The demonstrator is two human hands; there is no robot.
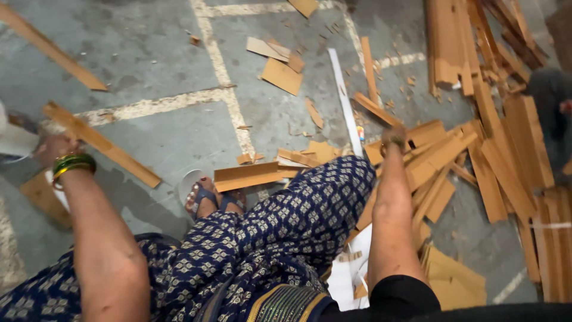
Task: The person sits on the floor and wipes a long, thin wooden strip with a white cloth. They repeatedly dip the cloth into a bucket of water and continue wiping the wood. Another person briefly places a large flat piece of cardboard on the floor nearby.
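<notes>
I sit on a grey concrete floor (155,53) in blue patterned clothing. My left hand (52,146), with green bangles at the wrist, reaches far left and grips a long wooden strip (113,152) that lies slanted on the floor. My right hand (393,139) stretches forward to the edge of a heap of wooden strips (500,161). Its fingers are curled on the end of a short slanted strip (374,108); the hand is blurred.
A flat wooden piece (250,176) lies by my sandalled foot (201,200). A white slat (344,95) runs up the middle. Loose board offcuts (281,76) scatter ahead. White sheets (351,268) lie by my knee. Another person's dark-clothed figure (551,113) is at the right edge.
</notes>
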